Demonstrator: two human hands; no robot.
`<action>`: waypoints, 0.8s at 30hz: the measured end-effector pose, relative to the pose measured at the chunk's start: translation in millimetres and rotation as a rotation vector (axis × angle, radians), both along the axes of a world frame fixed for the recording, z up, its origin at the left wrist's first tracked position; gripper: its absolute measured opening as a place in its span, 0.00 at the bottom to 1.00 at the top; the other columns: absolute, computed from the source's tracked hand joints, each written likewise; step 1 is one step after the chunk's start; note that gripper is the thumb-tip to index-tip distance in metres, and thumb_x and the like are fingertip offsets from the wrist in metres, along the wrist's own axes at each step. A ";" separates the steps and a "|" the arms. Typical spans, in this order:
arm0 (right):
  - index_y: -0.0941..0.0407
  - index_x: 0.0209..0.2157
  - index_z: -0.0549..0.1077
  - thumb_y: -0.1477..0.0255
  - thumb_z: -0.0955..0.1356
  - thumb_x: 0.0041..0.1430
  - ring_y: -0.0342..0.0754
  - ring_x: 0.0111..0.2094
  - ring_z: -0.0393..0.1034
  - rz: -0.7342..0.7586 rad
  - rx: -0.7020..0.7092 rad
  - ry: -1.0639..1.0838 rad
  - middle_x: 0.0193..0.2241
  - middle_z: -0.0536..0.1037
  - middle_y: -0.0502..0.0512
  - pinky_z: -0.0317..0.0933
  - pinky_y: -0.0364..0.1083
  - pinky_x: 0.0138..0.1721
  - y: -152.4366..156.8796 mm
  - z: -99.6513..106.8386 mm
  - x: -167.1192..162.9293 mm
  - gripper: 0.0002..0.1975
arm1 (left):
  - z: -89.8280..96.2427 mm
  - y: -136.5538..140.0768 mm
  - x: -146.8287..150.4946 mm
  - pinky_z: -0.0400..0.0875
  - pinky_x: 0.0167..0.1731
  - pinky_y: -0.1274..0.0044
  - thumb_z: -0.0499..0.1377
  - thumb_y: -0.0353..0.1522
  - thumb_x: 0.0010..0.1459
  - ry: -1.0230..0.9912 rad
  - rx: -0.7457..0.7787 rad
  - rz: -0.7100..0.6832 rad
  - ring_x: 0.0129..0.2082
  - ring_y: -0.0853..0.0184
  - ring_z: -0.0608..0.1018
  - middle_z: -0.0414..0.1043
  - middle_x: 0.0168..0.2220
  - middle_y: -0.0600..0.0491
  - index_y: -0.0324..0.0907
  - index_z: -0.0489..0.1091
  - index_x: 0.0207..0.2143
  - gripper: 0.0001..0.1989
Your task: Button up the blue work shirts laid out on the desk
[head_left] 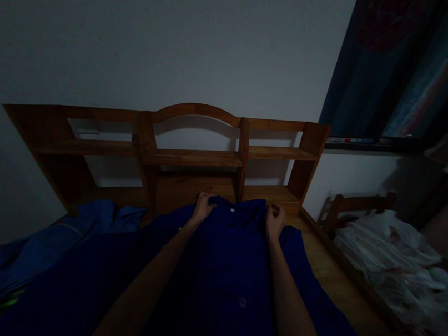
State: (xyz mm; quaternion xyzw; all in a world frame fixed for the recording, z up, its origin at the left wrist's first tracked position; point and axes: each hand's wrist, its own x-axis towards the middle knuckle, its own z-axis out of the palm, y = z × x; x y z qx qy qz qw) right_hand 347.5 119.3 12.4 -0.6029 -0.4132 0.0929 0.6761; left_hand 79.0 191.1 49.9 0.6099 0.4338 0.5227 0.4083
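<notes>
A dark blue collared shirt [230, 264] lies spread on a wooden surface, its collar toward the headboard and a small pale label inside the neck. My left hand [202, 208] is closed on the left side of the collar, thumb and fingers pinched together. At the collar's right side, my right hand [274, 220] pinches the cloth near the collar tip. Both sleeves spread outward, and a round mark shows on the front below my right wrist. The dim light hides the finer folds.
A wooden headboard with shelves [191, 158] stands against the wall behind the shirt. Lighter blue clothing [39, 247] lies at the left. At the right, white plastic bags [396, 255] are piled by a wooden chair [356, 207], below a dark window [385, 74].
</notes>
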 end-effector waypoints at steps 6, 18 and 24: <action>0.58 0.52 0.65 0.62 0.64 0.53 0.51 0.50 0.64 0.060 -0.045 -0.214 0.50 0.70 0.61 0.56 0.49 0.52 10.0 2.7 -9.1 0.26 | 24.3 -4.9 0.3 0.48 0.58 0.63 0.71 0.37 0.38 0.672 0.350 -0.089 0.57 0.52 0.58 0.64 0.51 0.49 0.45 0.73 0.40 0.24; 0.59 0.43 0.74 0.68 0.61 0.55 0.55 0.42 0.68 -0.058 -0.204 -0.307 0.40 0.75 0.63 0.57 0.51 0.46 -5.7 3.8 10.9 0.17 | 27.5 1.1 9.4 0.65 0.43 0.75 0.49 0.36 0.63 1.021 0.409 0.089 0.42 0.63 0.75 0.74 0.40 0.45 0.40 0.72 0.41 0.14; 0.62 0.37 0.75 0.68 0.60 0.53 0.53 0.35 0.70 -0.071 -0.187 -0.200 0.33 0.76 0.64 0.60 0.48 0.39 -3.7 1.8 20.4 0.16 | 20.1 7.5 17.6 0.66 0.38 0.76 0.54 0.38 0.59 0.931 0.305 0.177 0.37 0.63 0.76 0.76 0.35 0.48 0.42 0.73 0.39 0.11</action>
